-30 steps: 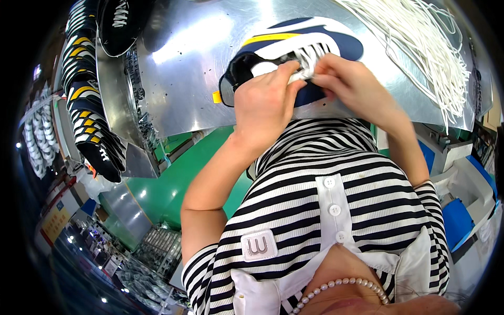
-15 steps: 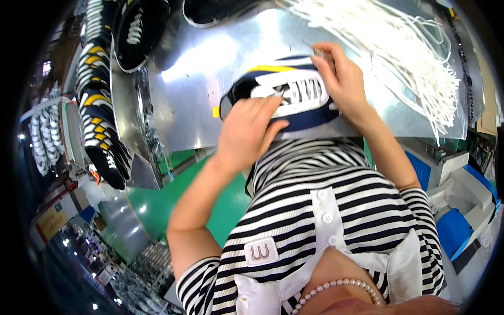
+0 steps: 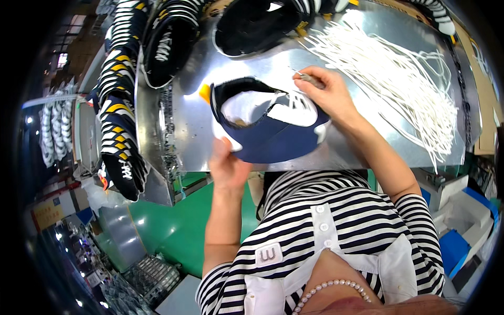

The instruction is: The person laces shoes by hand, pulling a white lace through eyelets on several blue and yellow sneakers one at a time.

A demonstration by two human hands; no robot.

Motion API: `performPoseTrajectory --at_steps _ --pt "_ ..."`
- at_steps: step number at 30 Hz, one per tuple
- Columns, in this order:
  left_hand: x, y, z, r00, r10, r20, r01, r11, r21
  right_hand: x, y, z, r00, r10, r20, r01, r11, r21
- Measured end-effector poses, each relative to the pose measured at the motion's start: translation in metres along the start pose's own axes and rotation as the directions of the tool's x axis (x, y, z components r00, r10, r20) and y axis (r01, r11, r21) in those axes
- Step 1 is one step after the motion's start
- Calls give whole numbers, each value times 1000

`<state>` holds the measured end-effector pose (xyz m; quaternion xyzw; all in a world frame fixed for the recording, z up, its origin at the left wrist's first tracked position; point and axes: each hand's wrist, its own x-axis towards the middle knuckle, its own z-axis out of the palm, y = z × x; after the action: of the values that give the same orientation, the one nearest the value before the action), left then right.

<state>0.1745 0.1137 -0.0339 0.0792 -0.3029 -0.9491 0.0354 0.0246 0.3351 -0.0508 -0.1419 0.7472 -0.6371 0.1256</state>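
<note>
A navy shoe upper [image 3: 278, 143] with white parts, a dark collar and a yellow heel tab is tilted on its side, its opening facing up and away. My left hand [image 3: 229, 165] grips its lower heel edge, thumb on the outside; the other fingers are blurred and partly hidden. White lacing [image 3: 304, 105] crosses the tongue area. My right hand [image 3: 332, 93] is closed around a short-handled tool [image 3: 311, 80] with a thin metal tip pointing left, just beyond the upper's toe end. What the right hand's lower fingers touch is hidden.
The metal table [image 3: 191, 149] carries a spread bundle of white laces [image 3: 404, 94] on the right. More dark uppers [image 3: 252, 29] lie along the far edge. A long row of nested striped uppers [image 3: 118, 113] runs down the left side, beside a metal ledge.
My left hand has moved from the lacing down to the heel edge. The upper has tipped, showing its navy side and opening. The right hand still holds the tool; the view has shifted.
</note>
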Motion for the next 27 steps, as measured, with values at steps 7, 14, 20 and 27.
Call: performPoseTrajectory --at_steps 7,14,20,27 --pt "127 90 43 837 536 111 -45 -135 990 38 34 -49 932 -318 -173 30 545 -838" --pt "325 126 -93 930 367 3 -64 153 986 50 37 -52 950 -295 -103 162 745 -647" --pt "300 96 -84 831 460 314 -214 -256 943 38 24 -57 983 -58 -171 33 989 -145" --pt "248 15 -33 752 484 447 -201 -477 855 -19 -100 -55 964 -137 226 -76 676 733"
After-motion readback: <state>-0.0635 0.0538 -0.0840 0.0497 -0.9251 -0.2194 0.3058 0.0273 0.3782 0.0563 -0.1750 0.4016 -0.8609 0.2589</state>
